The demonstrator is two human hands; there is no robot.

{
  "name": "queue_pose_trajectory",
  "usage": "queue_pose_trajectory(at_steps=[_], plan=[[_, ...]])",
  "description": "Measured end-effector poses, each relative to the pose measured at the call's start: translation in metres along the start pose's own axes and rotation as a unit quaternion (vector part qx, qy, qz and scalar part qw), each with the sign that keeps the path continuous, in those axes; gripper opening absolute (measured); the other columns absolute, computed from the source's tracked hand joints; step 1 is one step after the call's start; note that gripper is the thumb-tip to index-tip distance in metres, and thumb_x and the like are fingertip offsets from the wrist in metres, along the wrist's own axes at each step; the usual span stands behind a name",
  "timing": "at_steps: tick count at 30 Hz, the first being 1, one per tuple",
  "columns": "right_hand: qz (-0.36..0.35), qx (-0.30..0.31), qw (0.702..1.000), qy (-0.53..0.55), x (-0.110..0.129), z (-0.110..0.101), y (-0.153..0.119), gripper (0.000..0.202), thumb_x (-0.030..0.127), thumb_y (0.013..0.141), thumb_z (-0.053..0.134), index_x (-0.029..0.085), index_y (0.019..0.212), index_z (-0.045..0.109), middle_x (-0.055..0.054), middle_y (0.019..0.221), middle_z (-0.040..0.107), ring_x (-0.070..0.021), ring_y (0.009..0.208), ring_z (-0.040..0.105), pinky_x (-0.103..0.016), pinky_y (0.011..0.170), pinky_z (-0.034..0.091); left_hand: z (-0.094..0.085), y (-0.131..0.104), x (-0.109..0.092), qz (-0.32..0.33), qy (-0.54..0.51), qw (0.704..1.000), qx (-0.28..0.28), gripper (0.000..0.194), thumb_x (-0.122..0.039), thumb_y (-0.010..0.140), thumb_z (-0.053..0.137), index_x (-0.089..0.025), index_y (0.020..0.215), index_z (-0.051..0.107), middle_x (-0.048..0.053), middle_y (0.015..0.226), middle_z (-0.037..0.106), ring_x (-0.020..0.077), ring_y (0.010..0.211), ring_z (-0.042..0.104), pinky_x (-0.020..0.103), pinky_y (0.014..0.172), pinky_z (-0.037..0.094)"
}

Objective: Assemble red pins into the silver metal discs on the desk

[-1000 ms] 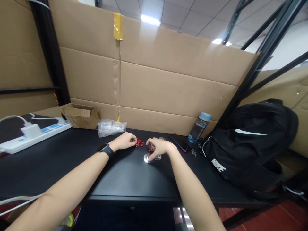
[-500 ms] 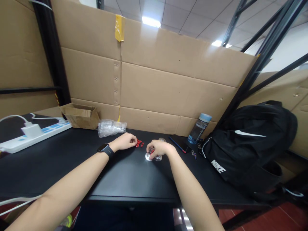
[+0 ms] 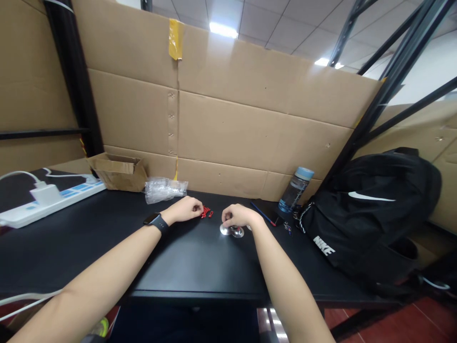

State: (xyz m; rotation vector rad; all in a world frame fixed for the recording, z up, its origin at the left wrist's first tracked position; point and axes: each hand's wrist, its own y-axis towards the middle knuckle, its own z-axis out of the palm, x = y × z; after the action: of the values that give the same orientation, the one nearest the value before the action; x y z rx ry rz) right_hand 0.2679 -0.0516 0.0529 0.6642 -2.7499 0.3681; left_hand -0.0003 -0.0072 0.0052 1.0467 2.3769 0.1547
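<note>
My left hand (image 3: 185, 209), with a dark watch on its wrist, rests on the black table. Its fingers are curled closed beside a small pile of red clip-like pieces (image 3: 206, 211), and its fingertips meet the pile's left edge. What they pinch, if anything, is hidden. My right hand (image 3: 237, 216) is closed in a pinch just above some shiny, clear or silvery round discs. One disc (image 3: 224, 230) lies under the fingertips and another disc (image 3: 237, 232) is to its right. A further rim shows partly behind my wrist. Whatever sits between the right fingertips is too small to make out.
A crumpled clear plastic bag (image 3: 164, 189) and an open cardboard box (image 3: 117, 171) stand back left, near a white power strip (image 3: 53, 202). To the right are a blue pen (image 3: 262, 212), keys (image 3: 287, 228), a water bottle (image 3: 294, 190) and a black backpack (image 3: 367, 214).
My right hand has shifted slightly right and away from me. The red piece seen at its fingers earlier no longer shows, and the two front discs lie more uncovered. My left hand stays put.
</note>
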Motion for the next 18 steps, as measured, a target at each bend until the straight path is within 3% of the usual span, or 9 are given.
queue_pose_trajectory(at_steps=[6, 11, 18], plan=[[-0.002, -0.007, 0.999, 0.038, -0.0036, -0.0012, -0.0007, 0.017, 0.028, 0.064, 0.082, 0.022, 0.079, 0.079, 0.001, 0.075, 0.074, -0.0121, 0.063, 0.065, -0.019, 0.056, 0.043, -0.0010, -0.0002, -0.0017, -0.001, 0.005, 1.000, -0.003, 0.022, -0.024, 0.084, 0.055, -0.019, 0.087, 0.076, 0.003, 0.082, 0.077, 0.0151, 0.070, 0.067, 0.022, 0.068, 0.044], [0.009, -0.005, 1.000, -0.004, -0.0049, -0.0008, 0.0012, 0.011, 0.024, 0.064, 0.080, 0.020, 0.074, 0.079, 0.000, 0.069, 0.074, -0.0122, 0.059, 0.064, -0.020, 0.054, 0.042, -0.0011, 0.0001, -0.0020, -0.007, 0.002, 1.000, -0.001, 0.021, -0.023, 0.084, 0.055, -0.019, 0.087, 0.076, 0.002, 0.084, 0.077, 0.0150, 0.071, 0.067, 0.021, 0.068, 0.044], [0.013, -0.005, 1.000, -0.020, -0.0001, -0.0033, -0.0021, 0.016, 0.024, 0.061, 0.083, 0.021, 0.076, 0.080, -0.002, 0.076, 0.075, -0.0139, 0.063, 0.066, -0.020, 0.055, 0.043, -0.0017, -0.0001, -0.0033, 0.000, 0.005, 1.000, 0.001, 0.021, -0.023, 0.084, 0.056, -0.019, 0.088, 0.076, 0.002, 0.085, 0.077, 0.0152, 0.073, 0.068, 0.021, 0.068, 0.044]])
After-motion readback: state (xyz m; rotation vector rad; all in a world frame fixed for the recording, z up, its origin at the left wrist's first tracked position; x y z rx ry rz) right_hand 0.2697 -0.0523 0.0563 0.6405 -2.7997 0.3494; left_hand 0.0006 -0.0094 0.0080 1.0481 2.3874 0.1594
